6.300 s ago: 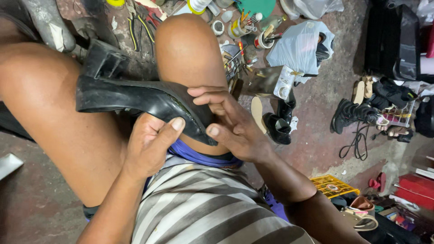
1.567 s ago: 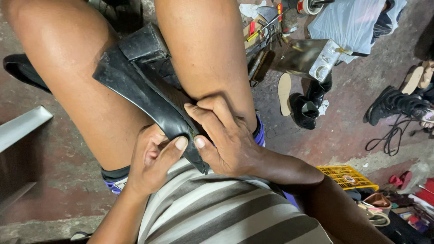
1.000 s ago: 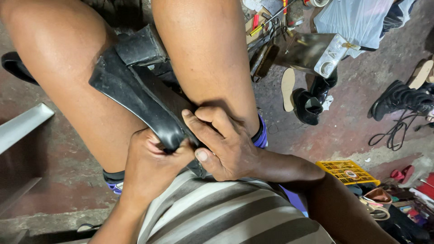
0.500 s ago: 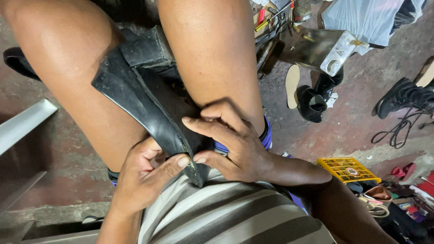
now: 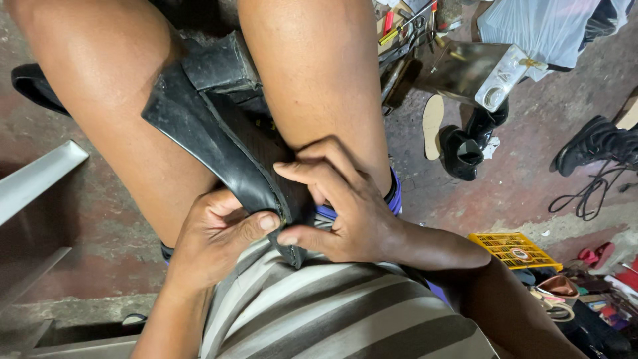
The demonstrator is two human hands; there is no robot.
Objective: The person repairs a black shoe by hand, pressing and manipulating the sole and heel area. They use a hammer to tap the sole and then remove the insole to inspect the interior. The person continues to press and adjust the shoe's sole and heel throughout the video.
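Note:
A black block-heeled shoe lies sole-up between my bare knees, its toe end pointing at my striped shirt. My left hand grips the toe end from below, thumb pressed on the sole's edge. My right hand clamps the same end from the other side, fingers curled over the sole and thumb near the tip. The shoe's upper is mostly hidden under the sole and my legs.
On the red concrete floor to the right stand black shoes, a tan insole, a black boot with laces, a yellow plastic crate, a plastic bag and hand tools. A metal ledge sits left.
Over six seconds the shoe went from lying across my thighs to angled between my knees. In the last second my hands shifted along the toe end, pinching its sole edge.

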